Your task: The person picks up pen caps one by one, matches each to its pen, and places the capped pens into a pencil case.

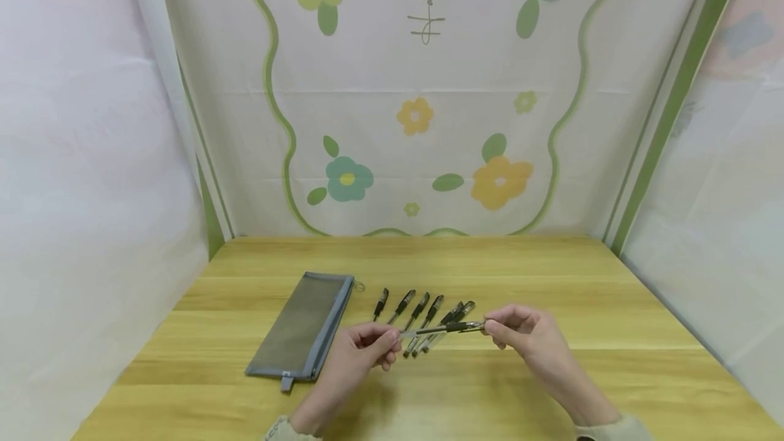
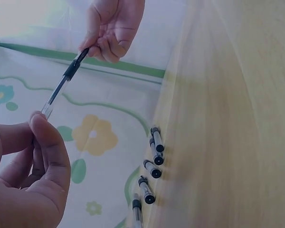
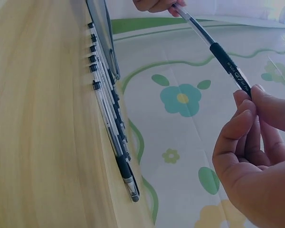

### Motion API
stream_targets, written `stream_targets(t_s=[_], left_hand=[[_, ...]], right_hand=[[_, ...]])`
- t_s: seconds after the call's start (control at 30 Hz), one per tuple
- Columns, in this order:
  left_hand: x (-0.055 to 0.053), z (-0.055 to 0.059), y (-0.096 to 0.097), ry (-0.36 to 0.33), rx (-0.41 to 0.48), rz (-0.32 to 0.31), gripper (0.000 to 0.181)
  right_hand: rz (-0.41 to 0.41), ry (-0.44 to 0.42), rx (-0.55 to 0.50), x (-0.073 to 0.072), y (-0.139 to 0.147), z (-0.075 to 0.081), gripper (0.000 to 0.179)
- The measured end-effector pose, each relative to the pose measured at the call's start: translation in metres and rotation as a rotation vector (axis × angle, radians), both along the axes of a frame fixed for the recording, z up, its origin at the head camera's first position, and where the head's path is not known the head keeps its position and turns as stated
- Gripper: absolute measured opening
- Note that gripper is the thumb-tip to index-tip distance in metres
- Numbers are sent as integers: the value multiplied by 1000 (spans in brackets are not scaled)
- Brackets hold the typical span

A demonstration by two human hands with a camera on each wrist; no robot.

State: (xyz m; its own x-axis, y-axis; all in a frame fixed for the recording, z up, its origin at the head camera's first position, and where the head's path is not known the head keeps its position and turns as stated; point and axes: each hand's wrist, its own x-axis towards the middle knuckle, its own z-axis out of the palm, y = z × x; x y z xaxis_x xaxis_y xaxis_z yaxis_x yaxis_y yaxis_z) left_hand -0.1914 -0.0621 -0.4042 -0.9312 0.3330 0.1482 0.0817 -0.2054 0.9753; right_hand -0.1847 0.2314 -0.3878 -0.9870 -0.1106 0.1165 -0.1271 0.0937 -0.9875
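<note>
Between my two hands, a clear gel pen (image 1: 444, 328) with a black grip is held up above the table, nearly level in the head view. Thumb and fingers of my left hand (image 1: 365, 352) pinch its clear barrel end. My right hand (image 1: 531, 339) pinches the other end, near the black cap and clip. In the right wrist view, white lettering shows on the held pen's black grip (image 3: 228, 66). Several similar pens (image 1: 418, 303) lie side by side on the table just beyond my hands, partly hidden behind the held pen and my left hand.
A grey mesh zip pouch (image 1: 300, 325) with blue-grey edging lies flat to the left of the pens, its tab toward me. The wooden table (image 1: 612, 332) ends at a flower-printed cloth (image 1: 367, 73) at the back. Pale cloth walls (image 1: 92, 155) stand at both sides.
</note>
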Motion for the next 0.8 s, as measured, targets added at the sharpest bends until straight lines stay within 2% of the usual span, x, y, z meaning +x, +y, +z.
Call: stream_targets(t_s=[0.23, 0.5, 0.8], left_hand=[[-1, 2, -2, -7, -22, 36, 23], [1, 0, -3, -96, -64, 77, 28], [-2, -2, -3, -88, -73, 78, 32]], right_hand=[[40, -13, 19, -2, -3, 3, 31], [98, -29, 1, -6, -5, 5, 31], [58, -46, 28, -7, -7, 3, 30]])
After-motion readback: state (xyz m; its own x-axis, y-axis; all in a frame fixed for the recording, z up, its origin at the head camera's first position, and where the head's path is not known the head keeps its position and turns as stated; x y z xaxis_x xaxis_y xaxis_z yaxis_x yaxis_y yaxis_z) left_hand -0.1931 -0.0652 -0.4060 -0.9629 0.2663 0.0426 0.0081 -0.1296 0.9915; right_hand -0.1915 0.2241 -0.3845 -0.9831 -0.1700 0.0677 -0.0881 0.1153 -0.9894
